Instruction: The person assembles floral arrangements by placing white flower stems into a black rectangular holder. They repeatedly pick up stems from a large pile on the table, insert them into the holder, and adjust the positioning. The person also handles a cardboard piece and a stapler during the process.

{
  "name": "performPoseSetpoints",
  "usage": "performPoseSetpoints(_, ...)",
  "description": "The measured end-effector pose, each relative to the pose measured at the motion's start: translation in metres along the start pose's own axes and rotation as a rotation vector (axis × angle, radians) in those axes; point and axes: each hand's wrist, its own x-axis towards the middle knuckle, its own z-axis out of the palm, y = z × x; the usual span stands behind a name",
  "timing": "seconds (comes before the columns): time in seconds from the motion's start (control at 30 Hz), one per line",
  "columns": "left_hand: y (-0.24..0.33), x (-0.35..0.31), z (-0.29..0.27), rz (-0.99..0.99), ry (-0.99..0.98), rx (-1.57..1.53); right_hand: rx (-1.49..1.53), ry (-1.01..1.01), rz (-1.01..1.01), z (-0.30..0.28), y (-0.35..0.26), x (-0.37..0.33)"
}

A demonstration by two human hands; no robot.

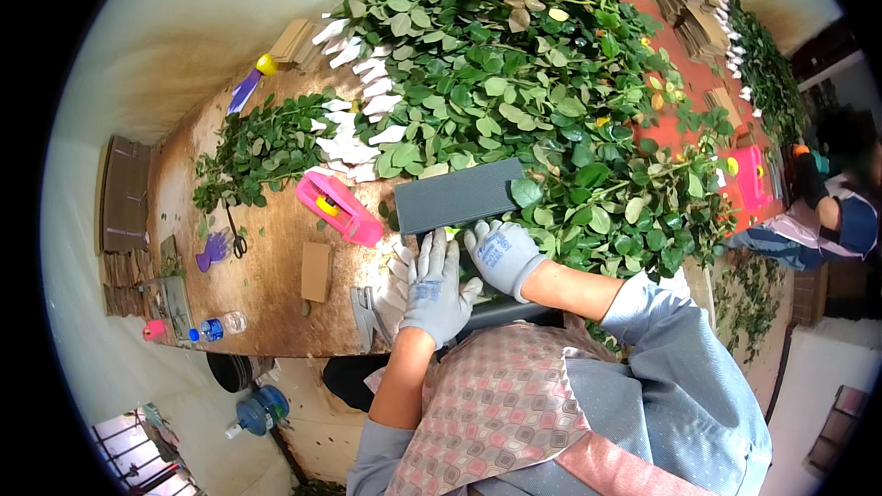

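My left hand [434, 292], in a grey work glove, lies open with its fingers stretched forward to the near edge of a dark grey ridged block [457, 196]. Close beside it my right hand [505, 255], gloved alike, is bent over at the block's near right corner. Its fingers are curled down, and whatever lies under them is hidden. A bit of green shows between the hands, above a dark tray-like base. Leafy green stems [588, 211] reach in from the right. Left of the block stands a pink tape dispenser [342, 209]; a grey stapler-like tool [369, 320] lies by my left wrist.
Leafy bunches with white wrapped ends [378, 96] are heaped at the back. On the wooden table [262, 289] are a cardboard piece [317, 272], scissors [237, 237], a purple glove [213, 251] and a bottle [220, 325]. Another person [827, 211] is at the right beside a second pink dispenser [751, 176].
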Motion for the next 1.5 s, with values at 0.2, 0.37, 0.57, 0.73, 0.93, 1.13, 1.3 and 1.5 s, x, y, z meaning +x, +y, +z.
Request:
performPoseSetpoints(0.2, -0.002, 0.008, 0.001, -0.003, -0.115, 0.008, 0.130, 0.016, 0.040, -0.003, 0.013, -0.007)
performPoseSetpoints(0.37, -0.007, 0.003, 0.005, 0.001, -0.107, -0.047, 0.302, 0.210, 0.360, -0.031, 0.050, -0.047)
performPoseSetpoints(0.57, -0.008, 0.007, 0.003, 0.017, -0.108, -0.095, 0.237, 0.303, 0.462, 0.032, 0.094, -0.068)
performPoseSetpoints(0.73, -0.026, 0.001, 0.002, 0.096, -0.023, -0.171, 0.207, 0.208, 0.446, 0.038, 0.095, -0.064)
performPoseSetpoints(0.93, -0.090, -0.066, -0.004, -0.337, 0.336, -0.343, 0.157, 0.504, 0.309, -0.029, 0.071, -0.078)
performPoseSetpoints(1.13, -0.091, -0.096, 0.045, -0.219, 0.185, 0.126, 0.342, 0.528, 0.191, -0.050, 0.042, -0.064)
performPoseSetpoints(1.3, -0.073, -0.086, 0.087, -0.519, -0.015, 0.104, 0.369, 0.441, 0.190, -0.041, 0.033, -0.066)
performPoseSetpoints(1.5, -0.130, -0.097, 0.103, -0.364, 0.096, 0.003, 0.403, 0.352, 0.200, -0.037, 0.029, -0.070)
